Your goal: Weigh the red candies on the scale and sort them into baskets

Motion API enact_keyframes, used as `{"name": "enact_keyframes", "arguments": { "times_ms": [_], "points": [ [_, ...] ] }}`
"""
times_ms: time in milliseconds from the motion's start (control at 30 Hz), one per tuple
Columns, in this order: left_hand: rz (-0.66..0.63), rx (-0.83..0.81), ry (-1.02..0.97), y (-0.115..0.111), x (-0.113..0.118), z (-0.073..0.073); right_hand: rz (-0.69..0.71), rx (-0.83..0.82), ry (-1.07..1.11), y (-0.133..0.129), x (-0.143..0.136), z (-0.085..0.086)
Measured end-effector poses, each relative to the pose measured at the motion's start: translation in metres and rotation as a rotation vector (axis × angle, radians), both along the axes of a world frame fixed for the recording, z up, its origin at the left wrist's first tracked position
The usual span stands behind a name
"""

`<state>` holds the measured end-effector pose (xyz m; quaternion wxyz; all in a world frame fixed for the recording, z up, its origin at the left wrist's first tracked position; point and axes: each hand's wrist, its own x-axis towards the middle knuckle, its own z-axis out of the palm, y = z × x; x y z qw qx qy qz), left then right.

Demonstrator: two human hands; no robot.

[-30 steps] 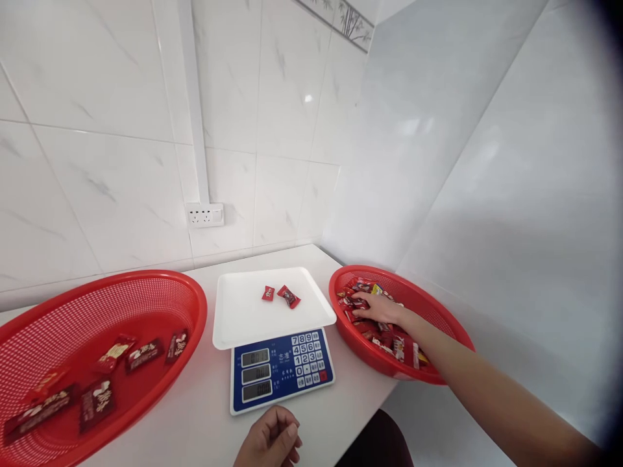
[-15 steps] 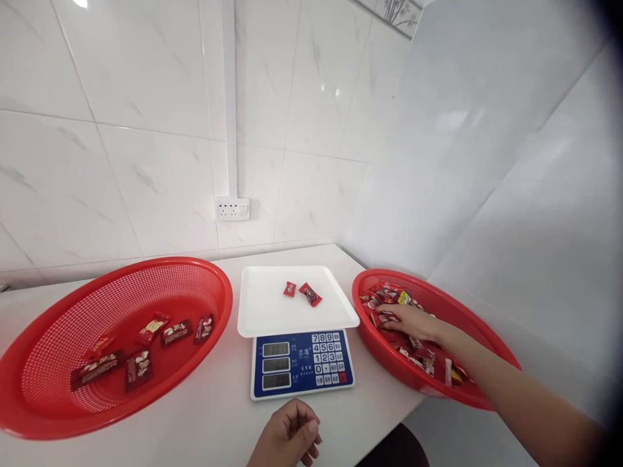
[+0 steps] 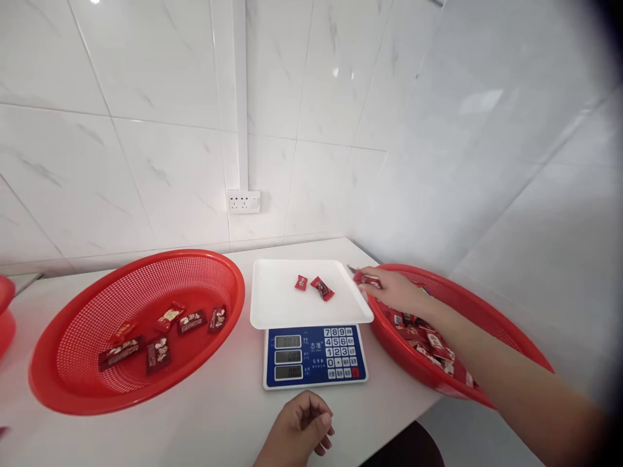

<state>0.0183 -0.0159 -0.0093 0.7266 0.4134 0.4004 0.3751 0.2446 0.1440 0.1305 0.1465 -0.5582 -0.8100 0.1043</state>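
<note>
While your right hand (image 3: 394,290) reaches across the rim of the red basket (image 3: 413,376) just right of the scale (image 3: 312,357), its thumb and fingers pinch at least one red-wrapped candy (image 3: 370,281) beside the scale's pan (image 3: 275,308). Your left hand (image 3: 302,427), in front of the scale, is loosely curled, nothing visible inside. The candy should be light and firm, its glossy wrapper probably slippery; grip its middle, since wrapper ends would likely fold.

bare hands (image 3: 302,427), bare right forearm (image 3: 506,383), dark legwear (image 3: 409,449)
</note>
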Motion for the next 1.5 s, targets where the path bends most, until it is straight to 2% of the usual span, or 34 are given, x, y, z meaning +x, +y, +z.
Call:
{"name": "enact_keyframes", "arguments": {
  "times_ms": [67, 167, 300, 500, 700, 833, 1033, 1167, 1300, 1400, 1500],
  "points": [
    [0.020, 0.006, 0.004, 0.000, 0.000, 0.000, 0.061, -0.049, -0.054, 0.001, -0.030, -0.002],
    [0.027, 0.004, 0.019, 0.001, 0.000, 0.000, 0.080, -0.091, -0.148, 0.007, -0.063, -0.011],
    [0.026, 0.008, 0.020, 0.001, 0.000, -0.002, 0.092, -0.082, -0.149, 0.018, -0.081, -0.018],
    [-0.002, -0.024, 0.024, 0.000, 0.001, 0.000, -0.001, -0.056, -0.145, 0.032, -0.063, -0.018],
    [-0.030, -0.048, 0.070, 0.000, 0.002, 0.002, -0.024, -0.123, -0.207, 0.039, -0.044, -0.032],
    [-0.027, -0.043, 0.090, 0.000, 0.002, 0.003, 0.016, -0.144, -0.222, 0.039, -0.050, -0.039],
    [-0.019, -0.039, 0.087, 0.000, 0.002, 0.003, 0.072, -0.101, -0.195, 0.032, -0.074, -0.040],
    [-0.041, -0.039, 0.085, 0.001, 0.001, 0.001, 0.071, -0.066, -0.175, 0.032, -0.081, -0.037],
    [-0.067, -0.024, 0.076, 0.002, 0.000, -0.001, 0.010, -0.017, -0.145, 0.033, -0.075, -0.029],
    [-0.058, -0.015, 0.056, 0.001, 0.000, 0.000, -0.023, 0.032, -0.092, 0.027, -0.062, -0.022],
    [-0.029, -0.021, 0.049, 0.000, 0.001, 0.000, -0.049, 0.095, -0.015, 0.015, -0.037, -0.014]
  ]
}}
